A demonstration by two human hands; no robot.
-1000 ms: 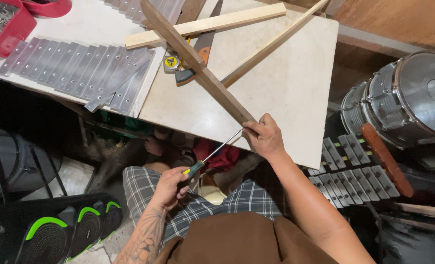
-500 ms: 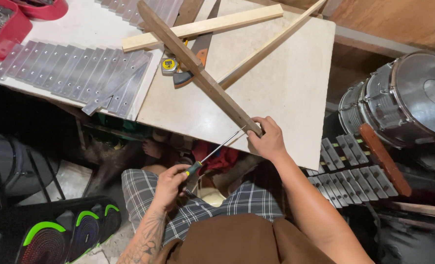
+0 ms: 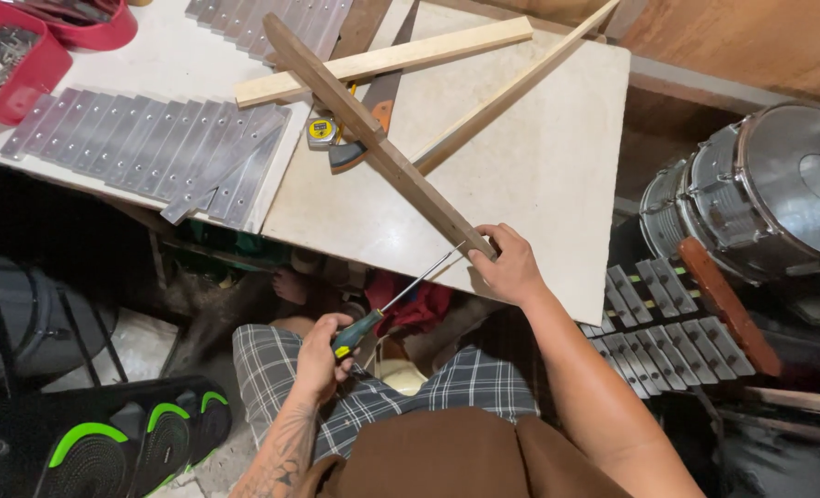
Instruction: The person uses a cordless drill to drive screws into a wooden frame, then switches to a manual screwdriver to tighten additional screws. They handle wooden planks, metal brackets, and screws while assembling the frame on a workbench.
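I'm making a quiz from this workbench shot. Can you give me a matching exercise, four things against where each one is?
Things:
1. screwdriver
2. dark wooden strip
3. tape measure
4. drum

Places:
A. on the table beside the metal bars
B. right of the table, down low
C. handle in the left hand
D. near end held by the right hand

Pairs: 1-C, 2-D, 3-A, 4-B

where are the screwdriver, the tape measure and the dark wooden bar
screwdriver (image 3: pixel 358 334), head view, on its green and black handle
tape measure (image 3: pixel 320 131), head view, on its yellow case
dark wooden bar (image 3: pixel 373 138), head view, on its middle stretch
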